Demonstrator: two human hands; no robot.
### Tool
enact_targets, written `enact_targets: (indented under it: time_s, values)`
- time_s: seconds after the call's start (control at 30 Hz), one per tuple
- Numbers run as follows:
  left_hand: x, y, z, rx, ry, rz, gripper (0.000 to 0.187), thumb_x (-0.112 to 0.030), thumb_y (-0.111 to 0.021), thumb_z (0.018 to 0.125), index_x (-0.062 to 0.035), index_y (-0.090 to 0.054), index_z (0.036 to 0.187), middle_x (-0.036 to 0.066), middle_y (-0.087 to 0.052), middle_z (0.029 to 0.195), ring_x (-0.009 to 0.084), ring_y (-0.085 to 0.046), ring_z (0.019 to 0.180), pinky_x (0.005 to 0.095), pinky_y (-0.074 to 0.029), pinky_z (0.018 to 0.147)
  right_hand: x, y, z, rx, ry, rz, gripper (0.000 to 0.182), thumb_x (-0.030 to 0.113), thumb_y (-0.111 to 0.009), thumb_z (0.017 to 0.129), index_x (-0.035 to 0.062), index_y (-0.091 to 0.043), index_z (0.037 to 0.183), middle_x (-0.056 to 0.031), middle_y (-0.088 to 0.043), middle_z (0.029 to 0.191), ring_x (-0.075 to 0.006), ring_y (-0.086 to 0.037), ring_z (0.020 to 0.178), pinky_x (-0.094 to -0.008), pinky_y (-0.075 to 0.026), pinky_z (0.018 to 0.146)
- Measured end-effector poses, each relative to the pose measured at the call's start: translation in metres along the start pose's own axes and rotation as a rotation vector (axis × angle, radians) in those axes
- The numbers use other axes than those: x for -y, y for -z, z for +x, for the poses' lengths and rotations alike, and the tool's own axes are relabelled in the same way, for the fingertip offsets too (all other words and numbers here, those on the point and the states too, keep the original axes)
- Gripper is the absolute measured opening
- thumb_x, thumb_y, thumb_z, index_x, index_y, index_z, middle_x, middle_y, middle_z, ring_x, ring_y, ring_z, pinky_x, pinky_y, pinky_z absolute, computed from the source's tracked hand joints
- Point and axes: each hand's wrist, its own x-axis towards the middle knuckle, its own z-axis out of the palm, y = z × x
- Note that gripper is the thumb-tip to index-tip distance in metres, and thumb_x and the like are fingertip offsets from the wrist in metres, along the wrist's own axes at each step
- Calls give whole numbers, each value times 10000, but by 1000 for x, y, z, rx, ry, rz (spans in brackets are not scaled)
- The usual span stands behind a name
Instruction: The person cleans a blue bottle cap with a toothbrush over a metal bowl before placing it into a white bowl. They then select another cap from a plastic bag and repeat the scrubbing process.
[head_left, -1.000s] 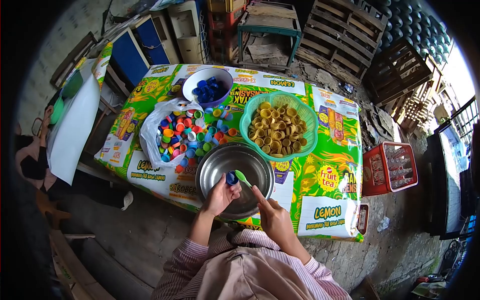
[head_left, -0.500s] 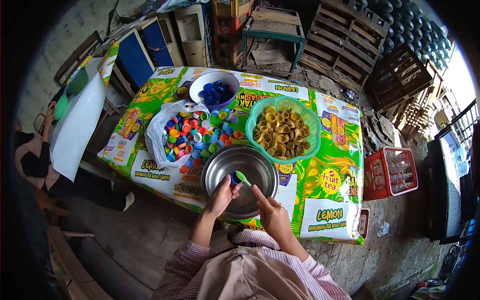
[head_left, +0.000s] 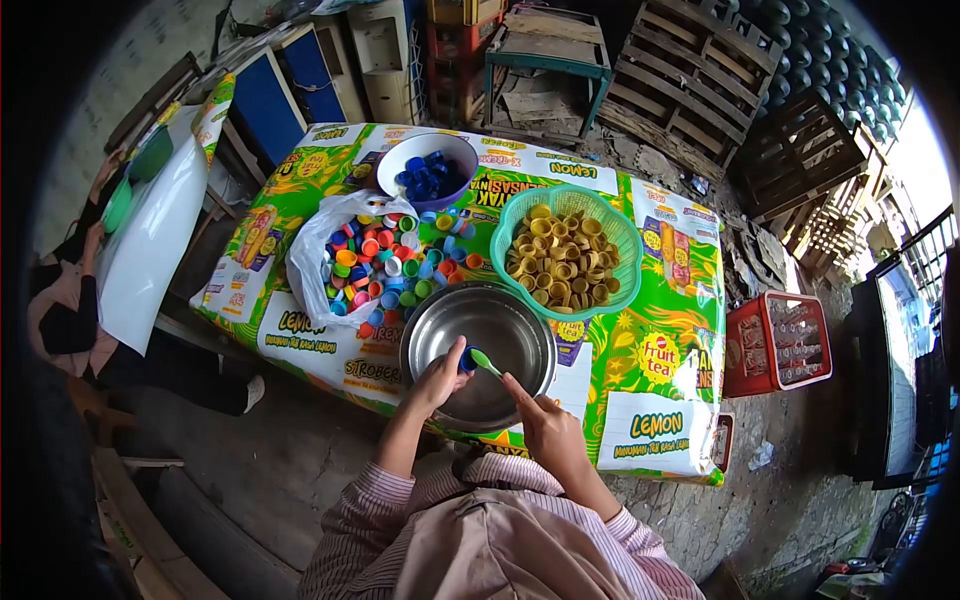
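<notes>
One blue cap (head_left: 468, 359) sits in the left hand (head_left: 436, 383), and the fingers are wrapped around it. The right hand (head_left: 552, 432) grips a thin green tool (head_left: 483, 359), with the pointing finger stretched along it. The tool's green end is right by the cap; I cannot tell if it goes inside. Both hands are over a metal bowl (head_left: 528, 318) on the table (head_left: 655, 462). To the left, many bright caps (head_left: 385, 250) lie in and beside a white bag (head_left: 308, 258). To the right, a green basket (head_left: 631, 250) holds brown caps (head_left: 562, 262). Farther back, a purple bowl (head_left: 460, 192) holds dark blue caps (head_left: 425, 178).
</notes>
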Motion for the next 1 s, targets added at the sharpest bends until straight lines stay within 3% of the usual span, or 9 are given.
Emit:
enact_targets:
  time_s: [0.07, 0.2, 0.3, 0.43, 0.53, 0.6, 0.73, 0.9, 1.0]
  values:
    - [2, 0, 3, -76, 3, 275, 549, -544, -313, 917, -76, -502, 703, -26, -366, 569, 87, -366, 527, 213, -315, 509, -3, 4, 3, 5, -28, 80, 562, 92, -522, 836, 259, -371, 1351, -116, -555, 679, -307, -571, 526, -443, -468, 494]
    - [2, -6, 8, -7, -150, 46, 415, -414, -335, 956, -58, -544, 911, -14, -422, 653, 72, -400, 574, 204, -356, 549, 0, 15, 7, 183, -176, 490, 523, 68, -468, 882, 212, -351, 1371, -155, -558, 638, -258, -477, 463, -280, -428, 523]
    - [-7, -23, 2, 2, -223, -154, 361, -353, -338, 969, -51, -530, 1016, -19, -423, 677, 59, -388, 572, 203, -357, 544, -7, 9, 7, 149, -200, 670, 515, 62, -455, 885, 188, -340, 1371, -156, -499, 570, -228, -401, 447, -254, -356, 506]
    - [-10, -20, -1, 80, -238, -93, 388, -355, -322, 975, -37, -527, 1059, -18, -410, 671, 54, -372, 566, 201, -348, 531, -6, 8, 5, 185, -228, 766, 516, 72, -463, 883, 179, -336, 1371, -162, -511, 571, -250, -458, 442, -245, -345, 493]
    - [-3, -9, 3, 93, -204, -168, 423, -412, -322, 966, -44, -531, 961, -29, -379, 638, 48, -341, 537, 200, -318, 496, -3, 14, 3, 170, -145, 461, 536, 74, -479, 874, 213, -343, 1373, -141, -562, 633, -274, -536, 480, -255, -413, 495]
    - [-5, -1, 4, 128, -93, -112, 452, -473, -332, 948, -69, -502, 841, -43, -348, 604, 47, -307, 509, 197, -283, 466, -3, 15, 4, 66, 1, 1, 561, 78, -501, 853, 254, -350, 1364, -132, -602, 709, -319, -583, 552, -361, -488, 502]
    - [-10, -3, 3, 154, 7, -51, 484, -541, -334, 921, -98, -476, 790, -45, -353, 602, 49, -306, 505, 200, -268, 452, -4, 19, 10, 101, -34, -91, 577, 84, -514, 836, 285, -356, 1354, -125, -616, 749, -325, -582, 548, -447, -483, 514]
    - [-10, -2, 2, 176, -90, -182, 440, -463, -319, 952, -74, -523, 987, -18, -461, 749, 59, -360, 597, 183, -315, 545, -6, 13, 18, 2, 0, 468, 538, 32, -516, 848, 185, -390, 1348, -188, -531, 588, -310, -517, 471, -254, -405, 494]
    - [-16, 0, -3, 123, -160, -63, 418, -453, -323, 955, -87, -521, 999, -10, -458, 753, 55, -358, 598, 188, -314, 542, 7, 24, 19, 149, -141, 536, 536, 9, -507, 843, 165, -388, 1341, -205, -489, 538, -312, -487, 444, -250, -322, 471]
